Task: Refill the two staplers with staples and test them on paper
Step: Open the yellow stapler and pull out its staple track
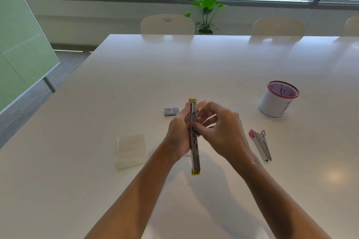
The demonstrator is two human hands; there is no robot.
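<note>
Left hand (179,134) gripping yellow stapler (194,137), opened out flat, above desk (136,75) centre. Right hand (219,130) pinching at its middle, likely loading staples. Next: seating strip squarely, then closing. Pink stapler (261,144) lying right; staple box (171,111) far; paper (131,150) left.

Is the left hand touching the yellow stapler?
Touching. The head view shows the left hand wrapped around the opened yellow stapler, held above the table.
</note>
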